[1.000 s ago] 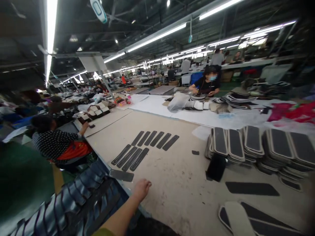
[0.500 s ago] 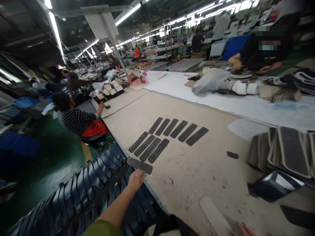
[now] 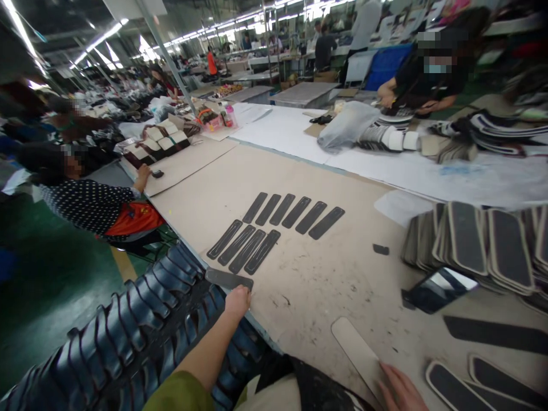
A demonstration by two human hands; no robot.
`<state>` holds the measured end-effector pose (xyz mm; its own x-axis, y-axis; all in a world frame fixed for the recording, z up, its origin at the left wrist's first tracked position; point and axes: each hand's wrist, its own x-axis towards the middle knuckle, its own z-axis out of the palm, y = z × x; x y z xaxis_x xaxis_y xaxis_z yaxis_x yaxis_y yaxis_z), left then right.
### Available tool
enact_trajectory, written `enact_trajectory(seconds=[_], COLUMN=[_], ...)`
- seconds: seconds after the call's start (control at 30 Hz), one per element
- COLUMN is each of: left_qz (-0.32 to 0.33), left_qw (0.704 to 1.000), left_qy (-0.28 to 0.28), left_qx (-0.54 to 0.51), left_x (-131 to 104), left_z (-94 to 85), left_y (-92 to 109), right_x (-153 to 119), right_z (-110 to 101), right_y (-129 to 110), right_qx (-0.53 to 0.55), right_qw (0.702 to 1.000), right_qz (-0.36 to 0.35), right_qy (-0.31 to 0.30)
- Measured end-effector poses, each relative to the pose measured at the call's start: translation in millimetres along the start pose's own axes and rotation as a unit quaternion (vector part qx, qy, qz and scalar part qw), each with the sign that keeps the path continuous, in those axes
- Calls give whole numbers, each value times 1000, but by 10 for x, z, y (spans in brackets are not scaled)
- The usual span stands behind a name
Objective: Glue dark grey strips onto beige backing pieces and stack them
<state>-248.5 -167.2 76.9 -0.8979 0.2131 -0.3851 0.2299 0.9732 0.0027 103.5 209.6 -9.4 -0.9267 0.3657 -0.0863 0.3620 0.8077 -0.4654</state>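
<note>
At the table's near left edge, my left hand (image 3: 238,302) is closed on one end of a dark, rounded strip (image 3: 229,279). Several dark strips with pale glue-like lines (image 3: 262,252) lie just beyond it, and another row of dark strips (image 3: 293,211) sits farther back. My right hand (image 3: 400,389), cut by the bottom edge, rests with its fingers extended on a beige rounded strip (image 3: 355,348). Beside that hand lie dark pieces with pale borders (image 3: 460,388).
A phone-like dark glossy slab (image 3: 440,290) lies before stacked dark pieces (image 3: 466,234) at right. Curved blue-black parts (image 3: 124,331) fill the space left below the table (image 3: 308,308). One person (image 3: 92,200) sits at left; another (image 3: 428,80) works across the table.
The view has swung so the scene sits further left and higher. More of my right hand shows now, lying on the beige strip. My left hand still holds the dark strip at the edge.
</note>
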Motion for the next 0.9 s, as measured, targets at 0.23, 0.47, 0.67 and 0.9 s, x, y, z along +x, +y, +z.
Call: enact_trajectory(seconds=[0.23,0.47,0.67,0.9], left_qz=[-24,-45,-46,-16], left_qw=[999,998,997,996], left_qy=[-26,-14,6,82], left_qx=[7,35,56,-18], left_x=[80,43,-51,-314], left_z=[-152,-180,-340,-1033], left_y=[14,145,231,7], right_x=[-212,-95,81,219], right_z=[123,110,-70,-310], right_y=[-40,-87,-250,-582], right_qx=[-109,-106,-103,-19], right_qw=[990,986,987,995], right_qz=[-83,-128,-84,-18], right_qy=[40,-18,-93,-96])
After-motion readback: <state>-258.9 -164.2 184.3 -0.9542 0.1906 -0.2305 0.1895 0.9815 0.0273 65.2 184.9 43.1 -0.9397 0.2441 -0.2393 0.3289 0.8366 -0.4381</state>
